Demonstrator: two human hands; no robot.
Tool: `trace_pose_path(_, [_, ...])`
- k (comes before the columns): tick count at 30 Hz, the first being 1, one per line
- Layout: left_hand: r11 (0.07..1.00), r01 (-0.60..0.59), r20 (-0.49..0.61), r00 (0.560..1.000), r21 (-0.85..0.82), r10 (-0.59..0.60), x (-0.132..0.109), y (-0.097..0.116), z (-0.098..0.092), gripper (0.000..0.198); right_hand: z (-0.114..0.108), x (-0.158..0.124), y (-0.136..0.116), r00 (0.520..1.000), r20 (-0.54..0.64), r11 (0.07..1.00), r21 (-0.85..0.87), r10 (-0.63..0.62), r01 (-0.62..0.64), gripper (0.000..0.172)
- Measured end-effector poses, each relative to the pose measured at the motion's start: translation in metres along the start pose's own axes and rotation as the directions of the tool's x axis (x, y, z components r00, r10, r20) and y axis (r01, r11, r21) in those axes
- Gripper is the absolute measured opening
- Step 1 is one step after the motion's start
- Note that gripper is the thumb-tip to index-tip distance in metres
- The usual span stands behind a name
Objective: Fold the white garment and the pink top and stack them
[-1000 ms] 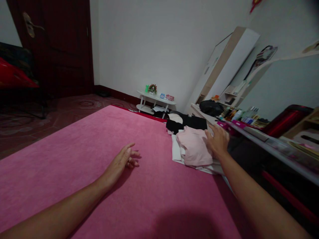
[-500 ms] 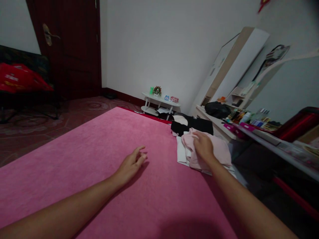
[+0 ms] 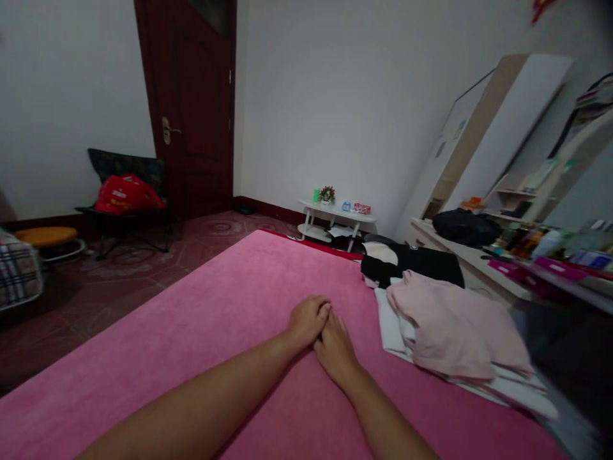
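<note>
left hand: my left hand (image 3: pixel 306 319) lies palm down on the bed, fingers (image 3: pixel 320 313) loosely curled and empty, knuckles rounded, touching my right hand.
right hand: my right hand (image 3: pixel 335 345) lies flat just beside it, fingers (image 3: pixel 331 321) relaxed and holding nothing, tips tucked against the left hand.
surface: I see a pink bed cover with a short, fuzzy, towel-like nap (image 3: pixel 201 332), flat and smooth, filling the lower frame under both forearms.
nearest thing: a folded pale pink soft-cloth garment (image 3: pixel 454 326) sits near the right hand, on the bed's right side, not touched; a rumpled rectangle with rounded folds.
under it: a folded white cloth layer (image 3: pixel 390 326) sticks out flat at the left and front edges of the pink garment.
behind it: a folded black garment with a pale panel (image 3: pixel 412 268) lies just beyond the pile, touching it.
right edge: a white tabletop (image 3: pixel 460 252) carries a lumpy black bag (image 3: pixel 467 227) and small bottles, blurred.
far wall: a small white oval two-tier side table (image 3: pixel 338 220) with a tiny potted plant.
left: a dark red panelled wooden door (image 3: pixel 191 108) with a metal handle; a dark folding chair (image 3: pixel 127 204) holds a shiny red plastic bag (image 3: pixel 124 191).
floor: dark red patterned tiles (image 3: pixel 96 275), glossy.
</note>
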State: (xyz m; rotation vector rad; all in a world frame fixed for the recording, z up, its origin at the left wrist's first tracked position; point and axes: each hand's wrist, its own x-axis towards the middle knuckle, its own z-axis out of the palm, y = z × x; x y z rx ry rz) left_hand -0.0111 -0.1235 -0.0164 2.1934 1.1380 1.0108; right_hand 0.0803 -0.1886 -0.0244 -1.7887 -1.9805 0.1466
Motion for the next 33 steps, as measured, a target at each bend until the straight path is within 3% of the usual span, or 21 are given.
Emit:
trace_pose_path(13, [0.996,-0.029,0.054,0.998,-0.084,0.034,-0.003,0.001,-0.007,0.033,-0.006,-0.003,0.001,0.999,0.003,0.996,0.069,-0.054,0.053,0.057])
trace_pose_path(18, [0.992,-0.032,0.073,0.996,-0.119,0.041,-0.005,-0.005,-0.006,0.034,-0.009,-0.004,0.0,0.997,-0.065,0.987,0.154,-0.043,0.053,0.056])
trace_pose_path(21, [0.977,-0.03,0.07,0.996,-0.211,0.045,-0.007,-0.011,-0.004,0.034,-0.015,0.001,0.005,0.992,-0.123,0.962,0.267,-0.028,0.06,0.044])
trace_pose_path(24, [0.921,0.003,0.027,1.0,-0.388,0.008,0.007,0.008,-0.016,0.035,-0.036,0.009,0.005,0.971,-0.234,0.905,0.421,0.042,0.063,0.028])
trace_pose_path(26, [0.86,-0.007,-0.049,0.999,-0.51,-0.021,0.024,0.035,-0.037,0.037,-0.064,0.011,-0.004,0.929,-0.34,0.843,0.535,0.143,0.066,0.022])
trace_pose_path(28, [0.781,-0.095,-0.177,0.984,-0.617,-0.02,0.032,0.054,-0.065,0.041,-0.099,0.006,-0.019,0.873,-0.434,0.79,0.605,0.224,0.099,0.022])
trace_pose_path(30, [0.699,-0.202,-0.302,0.953,-0.686,-0.021,0.009,0.044,-0.091,0.05,-0.137,-0.006,-0.028,0.82,-0.538,0.814,0.555,0.196,0.169,0.027])
trace_pose_path(31, [0.675,-0.175,-0.315,0.945,-0.717,-0.089,-0.019,0.024,-0.101,0.055,-0.153,-0.014,-0.027,0.778,-0.605,0.867,0.468,0.17,0.174,0.032])
trace_pose_path(33, [0.647,0.008,-0.204,0.946,-0.762,-0.252,-0.102,-0.035,-0.118,0.061,-0.176,-0.028,-0.014,0.751,-0.656,0.978,0.196,0.08,0.067,0.037])
